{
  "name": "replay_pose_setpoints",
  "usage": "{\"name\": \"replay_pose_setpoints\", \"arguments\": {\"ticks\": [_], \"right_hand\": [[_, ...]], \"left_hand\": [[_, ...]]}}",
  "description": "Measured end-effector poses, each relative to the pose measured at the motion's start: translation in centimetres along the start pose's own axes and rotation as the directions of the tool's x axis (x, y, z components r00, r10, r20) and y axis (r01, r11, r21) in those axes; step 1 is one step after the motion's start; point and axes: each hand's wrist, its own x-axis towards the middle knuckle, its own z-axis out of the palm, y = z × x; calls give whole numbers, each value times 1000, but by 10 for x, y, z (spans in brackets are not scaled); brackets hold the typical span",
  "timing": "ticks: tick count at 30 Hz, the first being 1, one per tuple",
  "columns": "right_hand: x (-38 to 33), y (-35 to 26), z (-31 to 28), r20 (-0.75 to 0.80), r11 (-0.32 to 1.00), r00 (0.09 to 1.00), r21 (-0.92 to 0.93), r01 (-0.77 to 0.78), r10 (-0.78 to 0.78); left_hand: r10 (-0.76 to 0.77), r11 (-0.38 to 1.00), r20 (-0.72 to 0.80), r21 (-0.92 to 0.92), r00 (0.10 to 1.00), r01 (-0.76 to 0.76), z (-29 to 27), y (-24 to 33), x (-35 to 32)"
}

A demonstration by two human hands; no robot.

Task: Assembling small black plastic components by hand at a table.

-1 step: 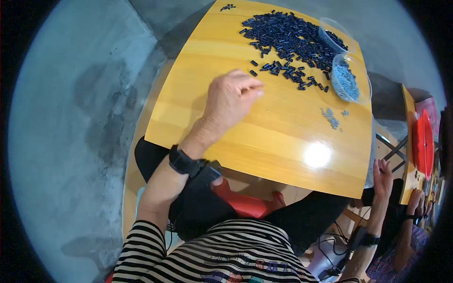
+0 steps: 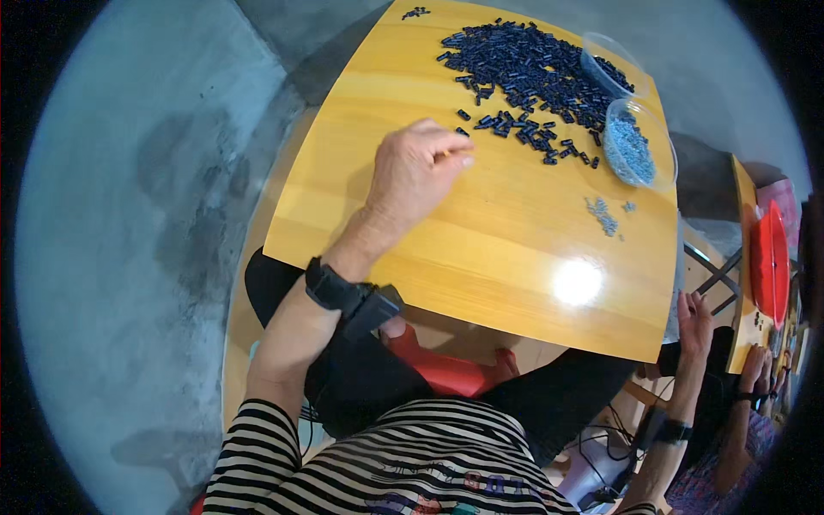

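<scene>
Over the wooden table, my left hand is closed, with thumb and index finger together; whatever may be between them is hidden. Just beyond its fingertips lie short black cylindrical pieces, one of them partly covered by the fingers. They belong to the edge of a large pile of black pieces. Off the right edge of the table, low down, my right hand is held with its fingers loosely apart and nothing visible in it. A clear bowl of small grey-blue pieces stands right of the pile.
Another clear container leans among the black pieces at the back right. Small grey bits are scattered on the table. A little dark cluster lies at the far left corner. At right, another person's hand rests near a red tray.
My left hand has shifted slightly left and away from me, its fingertips now partly covering a black piece. My right hand stays almost in place.
</scene>
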Motion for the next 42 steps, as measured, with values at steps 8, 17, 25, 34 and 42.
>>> {"name": "replay_pose_setpoints", "arguments": {"ticks": [8,17,25,34,42], "right_hand": [[-8,36,41,-195,868,942,-473,153,-272],[-83,96,160,17,636,901,-703,319,-433],[-99,112,164,114,407,801,-814,415,-588],[-118,141,206,559,-283,649,-827,486,-516],[-134,182,264,696,-282,611,-714,640,-376]], "left_hand": [[99,977,-44,195,994,-89,5,-36,33],[124,939,13,322,992,-121,32,-42,48],[94,945,-11,316,995,-86,35,-41,47],[157,967,150,178,976,-183,40,-10,6],[195,974,223,72,955,-215,53,18,-20]]}}
